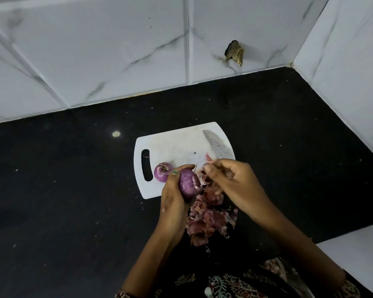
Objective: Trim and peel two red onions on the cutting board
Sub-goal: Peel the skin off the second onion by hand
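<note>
- Currently your left hand (pixel 173 203) grips the half-peeled onion (pixel 188 182) above the cutting board (pixel 177 143); your right hand (pixel 228 179) pinches loose skin (pixel 205 168).
- Tugging hard could tear flesh.
- Nearby, the knife (pixel 216 145) risks nicking you.

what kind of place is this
Most likely a home kitchen corner: a black stone countertop against marble-look wall tiles, with a white cutting board, a knife and red onion peels.

Black countertop (pixel 73 190), marbled wall tiles (pixel 95 50).
</note>
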A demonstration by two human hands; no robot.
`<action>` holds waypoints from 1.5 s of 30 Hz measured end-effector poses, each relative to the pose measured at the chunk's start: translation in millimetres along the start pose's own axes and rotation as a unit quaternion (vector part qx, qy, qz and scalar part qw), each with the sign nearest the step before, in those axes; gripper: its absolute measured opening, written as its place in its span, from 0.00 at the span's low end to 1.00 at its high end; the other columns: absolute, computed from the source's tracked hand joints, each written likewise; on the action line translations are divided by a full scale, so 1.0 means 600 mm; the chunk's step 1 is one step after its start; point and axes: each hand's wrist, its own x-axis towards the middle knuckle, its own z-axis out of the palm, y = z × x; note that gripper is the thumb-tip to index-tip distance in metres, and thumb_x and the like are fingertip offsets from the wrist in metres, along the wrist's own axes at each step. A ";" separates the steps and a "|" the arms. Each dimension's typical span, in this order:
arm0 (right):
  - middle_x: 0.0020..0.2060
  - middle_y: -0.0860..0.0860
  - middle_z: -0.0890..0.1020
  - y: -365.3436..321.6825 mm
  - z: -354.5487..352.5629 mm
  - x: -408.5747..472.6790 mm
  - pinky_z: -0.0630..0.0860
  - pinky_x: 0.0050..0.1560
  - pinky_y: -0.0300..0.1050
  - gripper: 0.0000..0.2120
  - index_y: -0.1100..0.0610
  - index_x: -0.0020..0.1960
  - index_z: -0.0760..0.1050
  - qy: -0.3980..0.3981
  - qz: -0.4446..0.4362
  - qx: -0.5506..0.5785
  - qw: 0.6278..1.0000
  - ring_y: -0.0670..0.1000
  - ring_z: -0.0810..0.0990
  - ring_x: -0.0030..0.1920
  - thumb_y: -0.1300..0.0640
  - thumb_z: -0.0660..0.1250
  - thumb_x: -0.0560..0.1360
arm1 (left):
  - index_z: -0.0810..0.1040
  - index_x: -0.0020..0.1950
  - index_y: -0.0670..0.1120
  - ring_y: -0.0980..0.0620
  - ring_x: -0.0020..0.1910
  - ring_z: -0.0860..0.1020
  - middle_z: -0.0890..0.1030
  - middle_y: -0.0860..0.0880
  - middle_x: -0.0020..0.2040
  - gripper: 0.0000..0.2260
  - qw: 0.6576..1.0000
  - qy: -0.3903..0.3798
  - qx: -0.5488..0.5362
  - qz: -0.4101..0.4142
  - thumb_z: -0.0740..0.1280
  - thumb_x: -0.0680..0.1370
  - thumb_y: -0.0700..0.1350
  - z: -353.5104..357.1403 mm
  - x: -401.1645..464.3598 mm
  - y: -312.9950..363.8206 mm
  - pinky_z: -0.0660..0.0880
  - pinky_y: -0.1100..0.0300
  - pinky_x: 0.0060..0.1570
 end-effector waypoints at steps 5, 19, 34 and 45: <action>0.40 0.47 0.82 -0.006 0.020 -0.005 0.79 0.44 0.41 0.08 0.53 0.44 0.79 -0.017 -0.035 -0.032 0.999 0.44 0.81 0.42 0.53 0.76 0.68 | 0.75 0.60 0.40 0.44 0.56 0.81 0.82 0.37 0.55 0.18 0.999 0.023 0.029 0.016 0.50 0.84 0.49 0.004 -0.004 0.001 0.78 0.52 0.55; 0.57 0.48 0.80 0.030 -0.005 0.015 0.75 0.53 0.33 0.09 0.54 0.55 0.80 -0.043 0.000 -0.103 0.994 0.47 0.79 0.56 0.60 0.65 0.78 | 0.79 0.51 0.43 0.52 0.42 0.81 0.82 0.46 0.44 0.17 0.994 0.023 -0.106 -0.023 0.52 0.83 0.48 0.000 0.001 0.008 0.78 0.63 0.35; 0.39 0.38 0.76 -0.001 0.016 -0.001 0.69 0.55 0.36 0.01 0.54 0.45 0.78 -0.039 -0.175 -0.135 0.975 0.41 0.75 0.47 0.58 0.70 0.73 | 0.77 0.50 0.46 0.50 0.41 0.82 0.82 0.45 0.40 0.12 0.997 0.009 -0.080 -0.008 0.53 0.82 0.44 0.009 -0.001 0.020 0.79 0.59 0.40; 0.48 0.44 0.79 -0.017 0.011 -0.018 0.76 0.44 0.38 0.16 0.52 0.54 0.76 -0.028 -0.121 -0.159 0.979 0.44 0.78 0.44 0.46 0.72 0.70 | 0.76 0.44 0.45 0.53 0.36 0.80 0.80 0.47 0.36 0.17 0.996 0.026 -0.088 -0.018 0.53 0.84 0.50 0.018 0.000 0.028 0.78 0.61 0.36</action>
